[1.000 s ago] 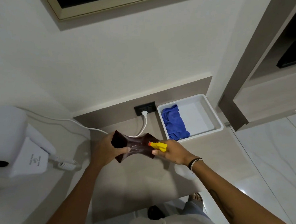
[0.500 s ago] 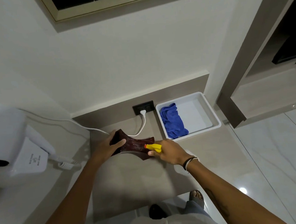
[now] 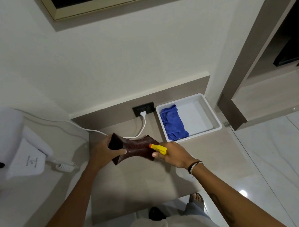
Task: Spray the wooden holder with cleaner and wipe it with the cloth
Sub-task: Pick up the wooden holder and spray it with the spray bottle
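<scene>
- Dark wooden holder (image 3: pixel 135 149): above the beige counter (image 3: pixel 132 185), held at its left end by the left hand (image 3: pixel 103 153).
- Yellow spray nozzle (image 3: pixel 158 148): in the right hand (image 3: pixel 174 155), touching the holder's right end.
- White rectangular tray (image 3: pixel 214 116): behind and right of the holder, on the counter.
- Blue cloth (image 3: pixel 172 123): in the tray's left part.
- Black wall socket (image 3: pixel 143 108): behind the holder, just left of the tray.
- White wall-mounted hair dryer (image 3: pixel 15 149): well left of the holder.
</scene>
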Demonstrator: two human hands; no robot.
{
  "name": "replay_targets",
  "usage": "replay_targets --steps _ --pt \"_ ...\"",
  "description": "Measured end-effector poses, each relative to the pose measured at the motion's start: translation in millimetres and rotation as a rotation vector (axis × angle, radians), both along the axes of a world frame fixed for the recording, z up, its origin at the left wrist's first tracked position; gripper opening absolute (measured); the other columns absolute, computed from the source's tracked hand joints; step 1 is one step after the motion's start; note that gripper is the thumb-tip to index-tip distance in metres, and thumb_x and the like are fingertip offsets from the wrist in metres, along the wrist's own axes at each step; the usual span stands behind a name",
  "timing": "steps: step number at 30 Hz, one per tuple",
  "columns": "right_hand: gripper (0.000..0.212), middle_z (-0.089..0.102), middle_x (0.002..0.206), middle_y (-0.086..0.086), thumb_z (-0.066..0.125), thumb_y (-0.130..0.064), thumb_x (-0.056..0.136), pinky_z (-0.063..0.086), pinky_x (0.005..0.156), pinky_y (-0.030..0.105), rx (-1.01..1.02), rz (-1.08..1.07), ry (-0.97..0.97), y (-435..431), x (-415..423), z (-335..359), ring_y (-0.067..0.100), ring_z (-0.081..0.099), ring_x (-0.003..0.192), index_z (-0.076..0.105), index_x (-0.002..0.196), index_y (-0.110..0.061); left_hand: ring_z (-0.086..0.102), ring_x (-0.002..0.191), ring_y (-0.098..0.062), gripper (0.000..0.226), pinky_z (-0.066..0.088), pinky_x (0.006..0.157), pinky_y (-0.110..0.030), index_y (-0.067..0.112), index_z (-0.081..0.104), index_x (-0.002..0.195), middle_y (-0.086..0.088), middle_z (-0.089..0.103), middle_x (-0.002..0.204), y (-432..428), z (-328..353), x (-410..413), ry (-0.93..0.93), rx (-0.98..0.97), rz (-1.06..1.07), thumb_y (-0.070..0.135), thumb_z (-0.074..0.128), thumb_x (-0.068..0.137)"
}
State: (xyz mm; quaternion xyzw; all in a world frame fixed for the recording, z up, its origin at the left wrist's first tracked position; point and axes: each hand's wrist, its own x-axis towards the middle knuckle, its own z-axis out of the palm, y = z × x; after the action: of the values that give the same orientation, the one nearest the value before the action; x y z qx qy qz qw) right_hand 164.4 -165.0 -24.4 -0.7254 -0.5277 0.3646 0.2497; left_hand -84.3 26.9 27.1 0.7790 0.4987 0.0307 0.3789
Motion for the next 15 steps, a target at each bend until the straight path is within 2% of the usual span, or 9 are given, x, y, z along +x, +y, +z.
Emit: replay_targets --steps 1,3,7,10,12,13,15 --pt "0.053 0.079 0.113 0.008 0.062 -0.061 0.1 0.057 0.085 0.039 0.014 0.017 0.01 1 -3 3 0.026 0.073 0.1 0.07 0.13 -0.017 0.07 0.095 -0.01 0.056 0.056 0.075 -0.024 0.035 0.064 0.12 0.013 0.072 0.103 -1 1 1 -0.011 -0.025 0.042 0.043 0.094 0.073" --pt "0.051 0.079 0.116 0.007 0.063 -0.06 0.1 0.058 0.085 0.039 0.054 0.059 0.027 4 -10 9 0.025 0.073 0.101 0.069 0.129 -0.018 0.073 0.093 -0.013 0.05 0.056 0.073 -0.025 0.029 0.07 0.118 0.007 0.075 0.101 -2 2 4 -0.018 -0.073 0.125 0.049 0.09 0.077" --pt "0.049 0.079 0.118 0.006 0.064 -0.06 0.1 0.059 0.086 0.039 0.117 0.096 -0.053 10 -21 14 0.025 0.074 0.103 0.071 0.125 -0.018 0.076 0.093 -0.02 0.056 0.063 0.082 -0.035 0.022 0.074 0.12 0.001 0.077 0.101 -1 -2 7 -0.028 -0.186 0.232 0.057 0.087 0.077" --pt "0.055 0.079 0.117 0.007 0.062 -0.065 0.099 0.062 0.089 0.043 0.072 0.076 -0.12 13 -21 14 0.026 0.074 0.103 0.071 0.126 -0.018 0.076 0.102 -0.023 0.062 0.062 0.081 -0.032 0.029 0.071 0.115 0.004 0.076 0.103 -2 -2 6 -0.07 -0.21 0.24 0.068 0.085 0.07" --pt "0.056 0.079 0.117 0.007 0.062 -0.066 0.098 0.062 0.088 0.043 0.06 0.059 -0.123 12 -18 12 0.027 0.074 0.103 0.071 0.127 -0.018 0.073 0.113 -0.025 0.07 0.059 0.084 -0.03 0.034 0.062 0.135 0.007 0.072 0.119 -1 -5 5 -0.094 -0.219 0.204 0.065 0.083 0.076" --pt "0.056 0.079 0.118 0.007 0.062 -0.066 0.098 0.062 0.087 0.042 0.059 0.053 -0.136 11 -15 10 0.028 0.074 0.103 0.071 0.128 -0.018 0.069 0.12 -0.025 0.083 0.059 0.091 -0.034 0.033 0.051 0.152 0.006 0.067 0.13 -1 -6 5 -0.089 -0.227 0.176 0.061 0.082 0.08" --pt "0.058 0.079 0.121 0.007 0.061 -0.067 0.098 0.06 0.086 0.041 0.049 0.036 -0.167 9 -10 7 0.029 0.074 0.106 0.071 0.133 -0.021 0.065 0.128 -0.026 0.102 0.056 0.106 -0.043 0.034 0.037 0.164 0.0 0.061 0.145 1 -8 4 -0.067 -0.229 0.131 0.063 0.08 0.076"
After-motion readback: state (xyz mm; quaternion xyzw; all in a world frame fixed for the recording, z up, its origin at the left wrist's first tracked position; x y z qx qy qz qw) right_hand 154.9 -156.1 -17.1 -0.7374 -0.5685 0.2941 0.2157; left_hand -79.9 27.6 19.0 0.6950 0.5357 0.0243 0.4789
